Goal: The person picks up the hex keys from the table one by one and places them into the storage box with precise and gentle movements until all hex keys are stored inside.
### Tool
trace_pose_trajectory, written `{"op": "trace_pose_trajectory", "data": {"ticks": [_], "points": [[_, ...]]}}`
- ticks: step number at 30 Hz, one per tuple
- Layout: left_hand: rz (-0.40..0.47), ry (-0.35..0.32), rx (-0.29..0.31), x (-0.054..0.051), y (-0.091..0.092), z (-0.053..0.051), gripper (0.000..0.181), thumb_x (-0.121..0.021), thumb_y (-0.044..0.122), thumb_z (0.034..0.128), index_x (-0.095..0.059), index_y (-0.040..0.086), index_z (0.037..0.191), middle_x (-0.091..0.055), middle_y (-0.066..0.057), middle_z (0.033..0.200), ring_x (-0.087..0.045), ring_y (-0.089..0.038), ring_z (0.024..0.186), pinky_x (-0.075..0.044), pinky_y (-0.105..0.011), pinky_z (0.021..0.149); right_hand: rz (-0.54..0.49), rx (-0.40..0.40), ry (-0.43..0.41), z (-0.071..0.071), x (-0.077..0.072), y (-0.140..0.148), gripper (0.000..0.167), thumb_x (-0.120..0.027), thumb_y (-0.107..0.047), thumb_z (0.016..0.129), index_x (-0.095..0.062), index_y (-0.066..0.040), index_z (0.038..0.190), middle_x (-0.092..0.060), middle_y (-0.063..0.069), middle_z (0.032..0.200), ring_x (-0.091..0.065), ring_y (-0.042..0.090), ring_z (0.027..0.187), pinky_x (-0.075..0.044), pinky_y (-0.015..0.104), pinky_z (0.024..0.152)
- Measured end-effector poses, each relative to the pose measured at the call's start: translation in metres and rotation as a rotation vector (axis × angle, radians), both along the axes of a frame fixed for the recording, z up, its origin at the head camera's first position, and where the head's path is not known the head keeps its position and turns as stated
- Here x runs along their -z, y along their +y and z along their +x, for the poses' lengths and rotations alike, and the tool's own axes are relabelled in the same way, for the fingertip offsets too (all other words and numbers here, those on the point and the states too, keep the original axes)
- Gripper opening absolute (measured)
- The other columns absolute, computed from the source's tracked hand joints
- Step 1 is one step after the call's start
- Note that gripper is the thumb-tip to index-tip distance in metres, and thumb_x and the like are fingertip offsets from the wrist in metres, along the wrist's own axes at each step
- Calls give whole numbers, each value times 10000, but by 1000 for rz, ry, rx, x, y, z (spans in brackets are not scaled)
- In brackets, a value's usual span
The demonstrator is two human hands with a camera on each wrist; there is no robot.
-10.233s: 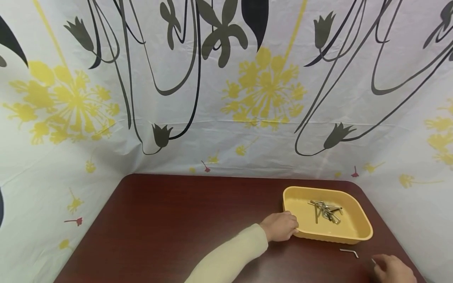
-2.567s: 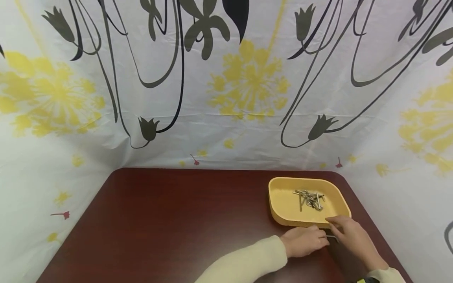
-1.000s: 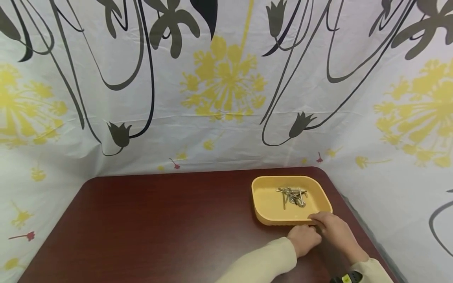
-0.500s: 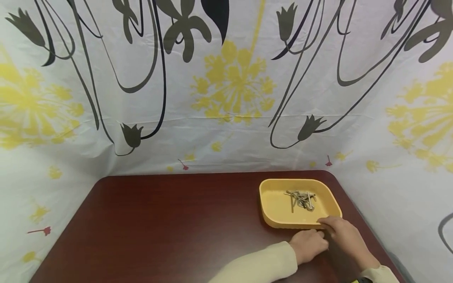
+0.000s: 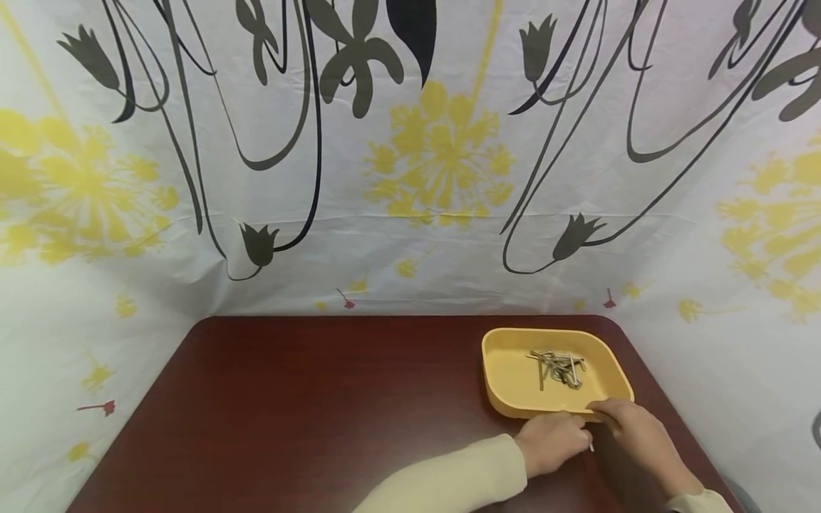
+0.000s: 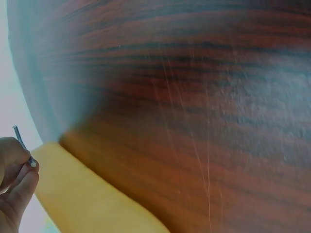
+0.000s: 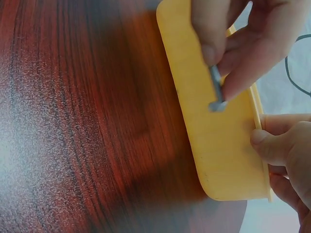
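Note:
My left hand [image 5: 553, 442] is just in front of the yellow tray, pinching a small L-shaped hex key [image 7: 216, 85] between thumb and fingers. One end of that key pokes out beyond the fingertips in the left wrist view, while the fingers cover its middle. My right hand [image 5: 644, 438] grips the near right part of the tray's rim, thumb outside, as the right wrist view shows. Inside the yellow tray [image 5: 513, 388] lies a loose pile of metal hex keys [image 5: 558, 369].
The dark red-brown wooden table [image 5: 321, 399] stretches away to the left of the tray. A white cloth [image 5: 385, 278] with flower prints hangs behind the table and along both sides.
Ten seconds ago my left hand held the tray's left corner and a hex key lay on the table. Now that hand holds a hex key, and my right hand has moved to the rim.

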State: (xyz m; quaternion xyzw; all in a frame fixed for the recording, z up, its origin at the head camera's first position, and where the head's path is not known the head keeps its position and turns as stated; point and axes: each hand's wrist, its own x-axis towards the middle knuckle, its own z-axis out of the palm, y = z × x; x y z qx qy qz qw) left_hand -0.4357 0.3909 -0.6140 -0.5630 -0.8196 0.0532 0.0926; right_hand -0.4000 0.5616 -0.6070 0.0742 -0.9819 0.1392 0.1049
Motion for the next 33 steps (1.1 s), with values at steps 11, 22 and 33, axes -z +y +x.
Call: {"op": "trace_pose_trajectory", "data": {"ticks": [11,22,33], "points": [[48,133,0,-14,-11,-15,132,-525,264,922,-627,331,973,-514,145,884,-471,-14,740,-396,-87,616,21,-7,53,1,4,7,161,-680,9,731,-699,-85,860,-661,15,821,-619,242,730,-489,397,588],[73,114,-59,-25,-16,-37,169,-582,197,896,-642,321,993,-517,138,859,-465,11,729,-378,-69,594,44,5,34,2,3,13,176,-679,22,724,-696,-81,866,-662,40,838,-620,274,761,-491,419,616],[127,29,-148,-24,-27,-71,183,-619,141,879,-617,305,796,-493,157,803,-418,20,708,-320,-85,557,45,-1,47,-2,7,3,171,-679,15,721,-701,-89,856,-664,35,835,-624,268,768,-494,410,613]]}}
